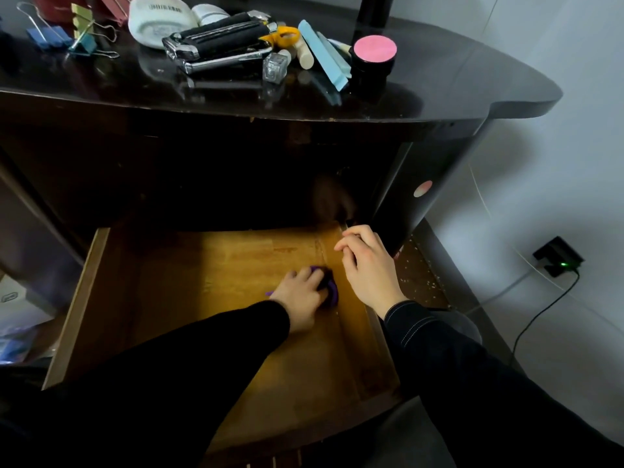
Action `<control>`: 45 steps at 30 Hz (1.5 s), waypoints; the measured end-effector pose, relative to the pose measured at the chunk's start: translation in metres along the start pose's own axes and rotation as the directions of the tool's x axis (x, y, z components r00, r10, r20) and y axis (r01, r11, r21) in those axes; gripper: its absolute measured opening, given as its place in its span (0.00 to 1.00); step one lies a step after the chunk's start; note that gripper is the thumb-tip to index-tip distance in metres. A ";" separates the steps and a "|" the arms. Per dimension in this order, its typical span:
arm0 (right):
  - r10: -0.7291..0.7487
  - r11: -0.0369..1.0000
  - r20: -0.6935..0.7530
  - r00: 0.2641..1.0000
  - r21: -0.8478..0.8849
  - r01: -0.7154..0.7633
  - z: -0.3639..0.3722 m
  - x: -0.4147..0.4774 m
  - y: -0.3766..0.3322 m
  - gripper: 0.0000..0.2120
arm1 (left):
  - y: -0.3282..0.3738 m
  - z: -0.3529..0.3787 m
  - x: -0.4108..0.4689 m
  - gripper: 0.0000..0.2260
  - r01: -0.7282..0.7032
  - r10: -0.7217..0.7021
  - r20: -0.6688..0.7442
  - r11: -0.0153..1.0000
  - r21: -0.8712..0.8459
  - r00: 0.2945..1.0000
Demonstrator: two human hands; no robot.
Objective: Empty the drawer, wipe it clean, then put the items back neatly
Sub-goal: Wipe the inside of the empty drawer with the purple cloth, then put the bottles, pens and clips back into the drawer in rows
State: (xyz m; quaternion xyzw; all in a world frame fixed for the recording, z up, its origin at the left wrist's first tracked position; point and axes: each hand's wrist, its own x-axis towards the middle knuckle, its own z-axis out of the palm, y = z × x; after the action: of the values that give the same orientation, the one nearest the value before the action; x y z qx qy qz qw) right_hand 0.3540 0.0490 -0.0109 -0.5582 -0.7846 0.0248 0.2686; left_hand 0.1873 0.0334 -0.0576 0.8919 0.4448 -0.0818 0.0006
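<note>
Drawer (77, 309) is pulled all the way out of the dark cabinet (209, 170). Plain wood: yellow-brown floor, visible grain, a few darker streaks toward the back, glossy on the right. The front edge is curved. Nothing is inside except the cloth and hands.

Left hand (300, 295), in a black sleeve, has its fingers curled over a bunched purple cloth (332, 288) and presses it flat on the drawer floor, right of centre, just beside the right wall.

Right hand (368, 265), in a dark sleeve with white stitching, has bent fingers hooked over the top edge of the right wall near the back corner, gripping it.

Items sit in a cluster on the glossy black tabletop (456, 72):
- blue binder clips (47, 37) and a teal binder clip (86, 45), far left
- a white oval container (158, 21)
- a black-and-chrome case (219, 42)
- yellow scissor handles (283, 35)
- a small clear bottle (277, 64)
- pale blue bars (324, 55)
- a black jar with a pink lid (373, 52)
- a tall dark cylinder (374, 10) behind the jar

Readable text: none. The white container carries a barcode strip with digits too small to read. A round pink-white sticker (422, 189) on the cabinet side shows no legible print.

On the right wall there's a black charger (559, 256) with a green LED lit and a cable trailing down.
</note>
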 end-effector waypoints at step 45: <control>0.271 0.906 -0.168 0.948 -0.289 -0.310 -0.203 0.184 -0.040 0.33 | -0.098 -0.295 -0.091 0.01 -0.232 -0.142 -0.719 0.888 -0.396 0.681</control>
State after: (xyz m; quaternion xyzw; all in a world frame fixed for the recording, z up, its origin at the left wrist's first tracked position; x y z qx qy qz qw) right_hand 0.3673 0.1443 0.2482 -0.7046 -0.6685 -0.0942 0.2187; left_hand 0.0987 0.0420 0.2535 0.8341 0.3910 0.3876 0.0347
